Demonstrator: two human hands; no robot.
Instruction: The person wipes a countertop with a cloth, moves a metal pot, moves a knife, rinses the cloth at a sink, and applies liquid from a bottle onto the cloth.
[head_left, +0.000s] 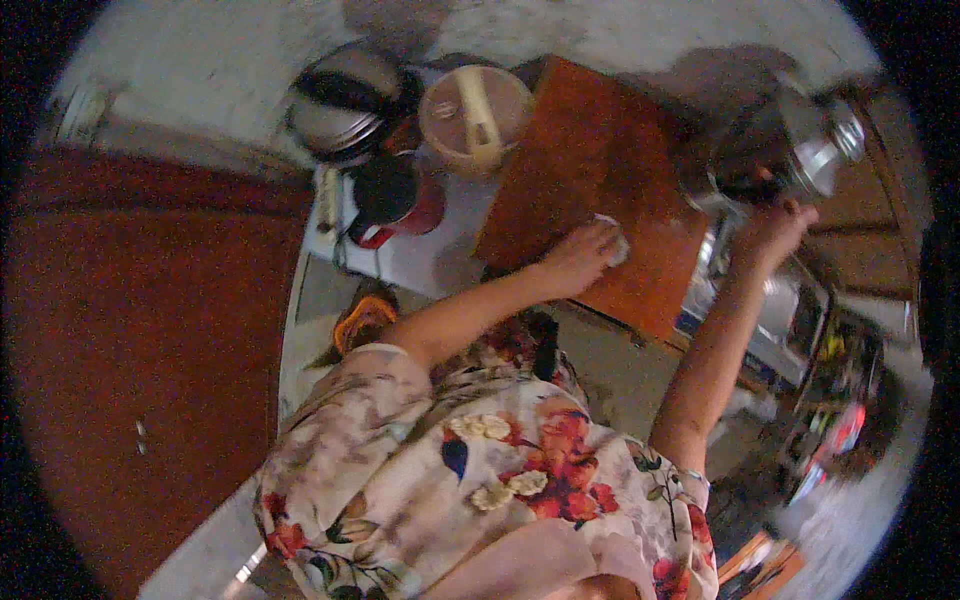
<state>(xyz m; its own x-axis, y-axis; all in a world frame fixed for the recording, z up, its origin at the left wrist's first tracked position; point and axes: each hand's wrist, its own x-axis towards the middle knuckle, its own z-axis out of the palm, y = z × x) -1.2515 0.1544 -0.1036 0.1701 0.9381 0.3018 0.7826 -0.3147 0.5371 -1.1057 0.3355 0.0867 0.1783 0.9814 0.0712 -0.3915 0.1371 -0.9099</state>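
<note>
My left hand (pixel 582 262) is closed around a crumpled white cloth (pixel 619 246), pressed against a brown wooden tabletop (pixel 610 150). At the far right, my right hand (pixel 778 232) has its fingers curled at the near side of a shiny metal pot (pixel 815 150). A dark part, perhaps its handle, lies just left of those fingers. The pot looks tilted beside the tabletop's right edge; blur hides its exact shape and how the fingers grip it.
Left of the tabletop, a white surface (pixel 450 215) bears a round pink container with a cream handle (pixel 475 115), a steel-and-black appliance (pixel 345 105) and a red-and-black pot (pixel 395 195). A large red-brown door panel (pixel 140 370) stands at left. Cluttered shelves (pixel 800 320) lie at right.
</note>
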